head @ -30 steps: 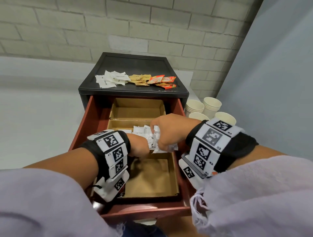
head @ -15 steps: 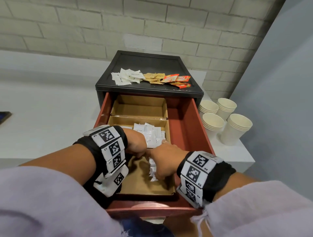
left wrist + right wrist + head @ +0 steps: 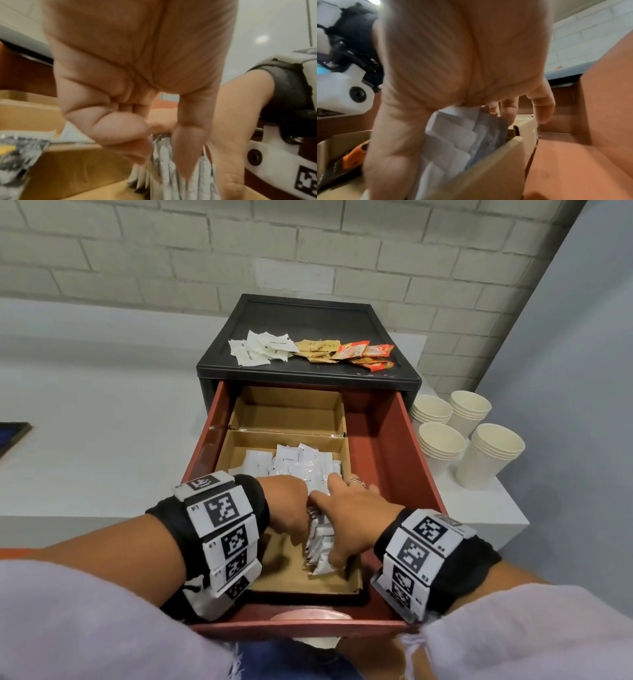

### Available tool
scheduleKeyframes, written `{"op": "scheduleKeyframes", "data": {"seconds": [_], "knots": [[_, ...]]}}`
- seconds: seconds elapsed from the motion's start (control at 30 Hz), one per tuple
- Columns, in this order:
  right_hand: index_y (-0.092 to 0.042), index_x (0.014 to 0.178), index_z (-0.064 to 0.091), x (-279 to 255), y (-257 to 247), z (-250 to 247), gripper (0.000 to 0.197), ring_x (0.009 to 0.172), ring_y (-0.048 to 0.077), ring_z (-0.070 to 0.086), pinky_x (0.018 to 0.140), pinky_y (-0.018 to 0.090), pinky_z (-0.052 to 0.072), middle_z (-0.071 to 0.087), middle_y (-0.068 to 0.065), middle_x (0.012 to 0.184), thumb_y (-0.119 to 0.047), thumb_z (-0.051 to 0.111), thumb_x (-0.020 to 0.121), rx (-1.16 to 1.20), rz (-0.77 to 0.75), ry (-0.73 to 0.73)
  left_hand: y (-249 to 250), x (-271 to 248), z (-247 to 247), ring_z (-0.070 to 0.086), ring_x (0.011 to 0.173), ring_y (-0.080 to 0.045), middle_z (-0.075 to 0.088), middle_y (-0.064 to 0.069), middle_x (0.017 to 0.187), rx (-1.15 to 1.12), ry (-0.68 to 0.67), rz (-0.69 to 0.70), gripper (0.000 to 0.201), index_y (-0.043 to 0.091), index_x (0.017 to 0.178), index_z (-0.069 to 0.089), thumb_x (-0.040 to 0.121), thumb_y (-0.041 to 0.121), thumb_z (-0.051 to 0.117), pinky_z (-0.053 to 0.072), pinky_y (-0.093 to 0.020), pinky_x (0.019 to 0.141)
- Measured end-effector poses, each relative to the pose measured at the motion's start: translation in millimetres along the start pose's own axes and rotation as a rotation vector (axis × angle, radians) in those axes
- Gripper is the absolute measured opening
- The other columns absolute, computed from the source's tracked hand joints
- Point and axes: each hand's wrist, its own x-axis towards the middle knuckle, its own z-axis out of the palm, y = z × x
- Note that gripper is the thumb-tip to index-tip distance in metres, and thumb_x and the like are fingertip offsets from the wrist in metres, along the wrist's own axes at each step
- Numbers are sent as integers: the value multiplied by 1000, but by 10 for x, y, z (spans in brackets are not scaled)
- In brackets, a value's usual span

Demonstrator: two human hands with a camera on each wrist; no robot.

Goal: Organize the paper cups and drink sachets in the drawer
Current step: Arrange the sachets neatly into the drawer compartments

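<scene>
red drawer (image 3: 394, 446), white sachets (image 3: 301, 463), cream cups (image 3: 442, 446), blk cabinet (image 3: 308, 313)

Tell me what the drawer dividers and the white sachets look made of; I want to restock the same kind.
Drawer dividers: likely plain brown cardboard, matte, with folded walls and raw edges. White sachets: look like thin paper or paper-faced film, slightly glossy, with crimped, serrated ends; which one cannot be told.

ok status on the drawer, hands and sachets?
Left hand and right hand both gripping the white sachet bundle, upright in the front cardboard tray. Cups outside the drawer. Nothing blocking.
</scene>
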Motion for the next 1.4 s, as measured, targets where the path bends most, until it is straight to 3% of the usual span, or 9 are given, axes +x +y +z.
{"op": "scheduleKeyframes", "data": {"seconds": [0.17, 0.3, 0.4, 0.53, 0.6, 0.8, 1.0, 1.2, 1.4], "knots": [[-31, 132, 32, -7, 60, -31, 94, 116, 29, 38, 96, 47, 36, 36, 2, 119, -30, 86, 56, 140, 2, -22, 78, 62, 104, 56, 83, -13, 65, 0, 93, 79, -149, -23, 46, 12, 109, 65, 69, 27, 82, 49, -25, 79], [-30, 136, 27, -39, 191, -103, 104, 119, 30, 38, 91, 47, 47, 35, 3, 129, -25, 90, 53, 287, 54, -60, 118, 102, 134, 54, 73, -13, 61, 1, 81, 22, -166, -52, 39, 6, 106, 68, 72, 22, 78, 43, -19, 59], [-19, 136, 35, -62, 268, -166, 88, 111, 28, 50, 88, 40, 51, 44, 6, 129, -20, 85, 63, 310, 79, -41, 95, 141, 162, 56, 76, -15, 64, -2, 88, -24, -120, -54, 39, 4, 109, 67, 74, 19, 76, 43, -18, 57], [-3, 108, 61, -47, 282, -194, 28, 97, 27, 60, 76, 31, 50, 64, 11, 108, -7, 64, 81, 182, 25, 80, 17, 203, 176, 62, 86, -20, 70, -11, 105, -138, -64, -63, 37, 1, 107, 67, 73, 13, 77, 54, -29, 80], [-1, 100, 65, -6, 260, -152, 21, 93, 27, 62, 71, 29, 49, 66, 13, 101, 0, 54, 82, 179, 20, 136, 1, 220, 175, 65, 95, -24, 70, -14, 108, -210, -21, -47, 35, -2, 107, 66, 74, 9, 76, 52, -33, 87], [-7, 63, 50, 89, 256, -103, 22, 67, 23, 51, 58, 27, 41, 48, 5, 64, 6, 42, 79, 186, 111, 146, -13, 237, 183, 56, 65, -11, 65, -2, 81, -164, 7, -40, 16, 4, 94, 67, 80, 12, 68, 52, -18, 67], [-2, 101, 70, 26, 275, -138, 31, 96, 21, 60, 83, 31, 52, 67, 6, 100, 5, 49, 79, 300, 17, 314, -32, 241, 214, 57, 79, -18, 68, -10, 96, -205, -42, -46, 32, 3, 110, 67, 79, 12, 68, 53, -31, 85], [-7, 86, 73, -11, 223, -120, 24, 90, 17, 62, 78, 27, 51, 71, 7, 93, 4, 53, 81, 334, -64, 237, 16, 240, 210, 59, 84, -18, 68, -13, 114, -199, -88, -22, 26, 17, 102, 54, 81, 13, 69, 52, -34, 91], [-8, 91, 71, 14, 242, -149, 24, 86, 19, 58, 71, 27, 49, 65, 3, 88, 2, 53, 78, 374, -17, 348, -33, 178, 182, 60, 84, -17, 68, -3, 89, -108, -223, -64, 41, 6, 103, 70, 66, 20, 84, 50, -28, 82]]}}
